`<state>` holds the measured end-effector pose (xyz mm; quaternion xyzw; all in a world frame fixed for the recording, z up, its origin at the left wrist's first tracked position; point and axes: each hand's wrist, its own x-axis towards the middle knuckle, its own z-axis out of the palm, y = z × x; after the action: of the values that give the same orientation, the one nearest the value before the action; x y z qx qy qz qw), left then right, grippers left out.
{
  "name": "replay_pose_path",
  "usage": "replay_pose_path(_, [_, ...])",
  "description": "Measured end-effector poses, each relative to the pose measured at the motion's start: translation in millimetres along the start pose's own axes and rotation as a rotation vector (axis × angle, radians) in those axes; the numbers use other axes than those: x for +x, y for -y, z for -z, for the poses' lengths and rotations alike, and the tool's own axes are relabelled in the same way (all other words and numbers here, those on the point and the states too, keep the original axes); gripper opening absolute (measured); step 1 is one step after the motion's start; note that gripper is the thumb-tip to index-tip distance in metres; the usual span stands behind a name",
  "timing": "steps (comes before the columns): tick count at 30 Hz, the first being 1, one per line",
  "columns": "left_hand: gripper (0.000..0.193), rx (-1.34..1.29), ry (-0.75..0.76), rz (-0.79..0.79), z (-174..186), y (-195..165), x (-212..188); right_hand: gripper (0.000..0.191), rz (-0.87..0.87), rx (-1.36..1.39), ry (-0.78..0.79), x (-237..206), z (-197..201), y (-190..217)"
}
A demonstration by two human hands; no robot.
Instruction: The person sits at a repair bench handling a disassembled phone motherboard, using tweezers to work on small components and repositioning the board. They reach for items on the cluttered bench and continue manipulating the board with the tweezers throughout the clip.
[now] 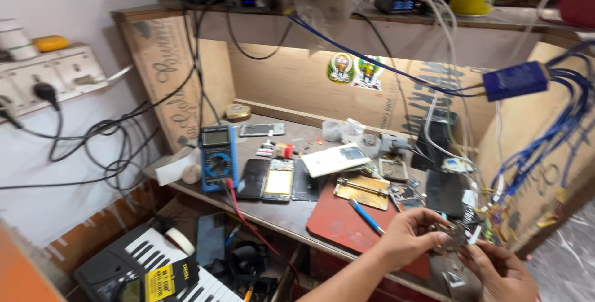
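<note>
Both hands meet at about 5 o'clock in view. Left hand (412, 231) pinches a small circuit board (451, 235) by its edge; right hand (499, 271), fingers curled, steadies it from below. Board sits just off the red mat (338, 218). Blue multimeter (217, 156) at 9 o'clock.

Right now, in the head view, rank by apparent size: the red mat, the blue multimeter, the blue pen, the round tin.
1. red mat
2. blue multimeter
3. blue pen and round tin: unsure, since the tin lies farther from the camera.
</note>
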<state>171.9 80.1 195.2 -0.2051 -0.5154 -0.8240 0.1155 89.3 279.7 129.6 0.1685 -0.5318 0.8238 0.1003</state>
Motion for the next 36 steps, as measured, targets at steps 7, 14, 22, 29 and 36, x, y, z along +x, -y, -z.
replay_pose_path(7, [0.03, -0.003, 0.004, 0.019, 8.2, 4.0, 2.7, 0.012, 0.042, -0.036, -0.013, 3.2, -1.2, -11.8])
replay_pose_path(14, [0.03, -0.02, 0.019, 0.016, 9.4, 0.5, 2.5, 0.011, 0.027, -0.008, -0.02, -3.2, -16.0, 4.5])
replay_pose_path(22, [0.031, 0.012, 0.015, 0.017, 8.7, -2.0, 1.1, 0.015, -0.027, -0.018, -0.011, -8.4, -17.8, 14.0])
replay_pose_path(29, [0.031, 0.007, 0.014, 0.009, 7.0, 0.0, 2.6, 0.017, -0.033, 0.006, 0.002, -11.4, -19.2, 21.9])
replay_pose_path(36, [0.03, 0.009, 0.012, 0.016, 5.2, 2.9, 4.2, 0.017, -0.039, 0.005, 0.014, -12.6, -18.9, 27.4])
